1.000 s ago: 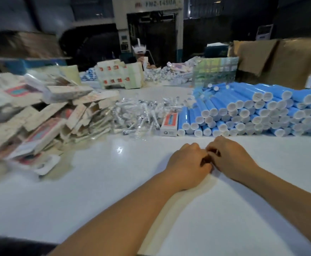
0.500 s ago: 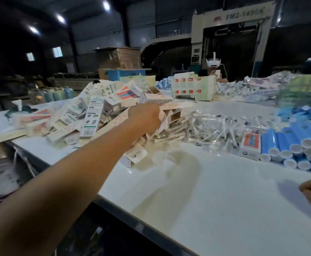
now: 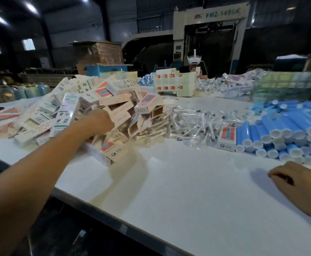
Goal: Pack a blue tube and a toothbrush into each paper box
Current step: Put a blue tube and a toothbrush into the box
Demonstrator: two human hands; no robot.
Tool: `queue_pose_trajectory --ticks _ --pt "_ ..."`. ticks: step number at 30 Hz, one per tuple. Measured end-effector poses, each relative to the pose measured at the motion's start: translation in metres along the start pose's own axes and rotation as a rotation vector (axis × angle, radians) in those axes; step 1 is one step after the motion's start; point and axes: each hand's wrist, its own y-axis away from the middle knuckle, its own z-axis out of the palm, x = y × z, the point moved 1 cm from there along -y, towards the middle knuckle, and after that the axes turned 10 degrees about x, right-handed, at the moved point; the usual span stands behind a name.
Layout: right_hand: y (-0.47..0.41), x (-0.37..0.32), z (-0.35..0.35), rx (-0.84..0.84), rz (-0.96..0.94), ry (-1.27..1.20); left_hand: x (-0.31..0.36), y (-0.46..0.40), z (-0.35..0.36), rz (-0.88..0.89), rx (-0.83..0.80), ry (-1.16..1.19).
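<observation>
A big heap of flat white-and-red paper boxes [image 3: 114, 108] covers the left of the white table [image 3: 187, 191]. My left hand [image 3: 98, 121] is stretched out into this heap, its fingers buried among the boxes, and a tilted, blurred box [image 3: 112, 151] sits just under it; whether the fingers grip it is hidden. Wrapped toothbrushes [image 3: 191, 121] lie in a pile at the middle. Blue tubes [image 3: 283, 132] with white caps are stacked at the right. My right hand [image 3: 298, 183] rests on the table in front of the tubes, fingers curled, holding nothing.
One closed box [image 3: 226, 138] lies between the toothbrushes and the tubes. Further back stand a stack of packed boxes [image 3: 175, 85], a green wire basket [image 3: 283, 85] and more supplies. A person sits across the table. The table's near edge runs diagonally at the lower left.
My hands were together at the table's front; the left one then reached left into the box heap and has sunk lower into it. The right hand stayed on the table. The view turned left.
</observation>
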Motion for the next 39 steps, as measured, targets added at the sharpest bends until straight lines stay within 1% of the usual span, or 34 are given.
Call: queue_pose_trajectory --ticks 1,2,3,5,7,9,10,13,15,16,18,20,21,22,24,26,30,31,32,33,34,35,37,38,39 --pt "-0.002 -0.012 -0.01 -0.018 0.009 0.033 -0.003 -0.004 -0.004 -0.027 -0.013 0.084" --pt "-0.003 -0.016 -0.012 0.0 0.008 0.037 -0.002 -0.005 -0.007 -0.053 -0.058 0.23" --pt "-0.001 -0.023 -0.014 -0.032 0.03 0.048 0.002 -0.003 -0.006 -0.065 -0.109 0.418" --pt "-0.001 -0.022 -0.014 -0.075 0.068 0.045 0.022 0.014 -0.006 -0.109 -0.248 0.805" --pt "-0.006 -0.025 -0.012 -0.085 0.06 0.049 0.04 0.039 -0.011 -0.212 -0.395 1.154" --pt "-0.005 -0.025 -0.014 -0.076 0.068 0.032 0.067 0.063 -0.01 -0.283 -0.559 1.437" --pt "-0.005 -0.022 -0.012 -0.072 0.068 0.024 0.085 0.076 -0.005 -0.314 -0.606 1.517" --pt "-0.003 -0.022 -0.012 -0.063 0.086 0.014 0.157 0.113 0.025 -0.402 -0.723 1.598" --pt "-0.004 -0.017 -0.013 -0.009 0.127 -0.085 0.208 0.137 0.048 -0.443 -0.798 1.6" --pt "-0.004 -0.014 -0.014 0.032 0.182 -0.192 0.23 0.146 0.059 -0.467 -0.807 1.596" --pt "-0.006 -0.011 -0.019 0.103 0.364 -0.458 0.266 0.165 0.074 -0.521 -0.804 1.603" --pt "-0.006 -0.01 -0.023 0.128 0.503 -0.673 0.287 0.179 0.087 -0.548 -0.773 1.643" --pt "-0.005 -0.009 -0.024 0.113 0.527 -0.728 0.291 0.184 0.091 -0.514 -0.772 1.651" --pt "-0.005 -0.009 -0.024 0.087 0.515 -0.747 0.292 0.187 0.095 -0.44 -0.781 1.647" --pt "-0.005 -0.01 -0.021 0.031 0.413 -0.692 0.289 0.189 0.099 -0.291 -0.801 1.628" --pt "-0.005 -0.012 -0.019 0.013 0.356 -0.701 0.286 0.187 0.101 -0.258 -0.805 1.631" --pt "-0.009 -0.011 -0.022 0.069 0.442 -0.858 0.287 0.189 0.099 -0.236 -0.835 1.653" --pt "-0.01 -0.009 -0.024 0.084 0.474 -0.867 0.287 0.19 0.098 -0.241 -0.811 1.666" --pt "-0.011 -0.006 -0.025 0.095 0.513 -0.877 0.286 0.19 0.096 -0.24 -0.745 1.664" --pt "-0.011 -0.004 -0.026 0.102 0.558 -0.903 0.285 0.187 0.095 -0.211 -0.62 1.624" --pt "-0.012 -0.002 -0.028 0.11 0.601 -0.939 0.282 0.184 0.094 -0.133 -0.44 1.542" --pt "-0.012 0.0 -0.03 0.12 0.636 -0.974 0.279 0.181 0.092 0.006 -0.231 1.421" --pt "-0.011 0.003 -0.033 0.119 0.644 -0.977 0.271 0.181 0.085 0.417 0.15 1.165" --pt "-0.01 0.003 -0.035 0.091 0.609 -0.961 0.27 0.185 0.082 0.632 0.259 1.006" --pt "-0.008 0.002 -0.036 0.044 0.56 -0.955 0.269 0.189 0.081 0.806 0.308 0.817"
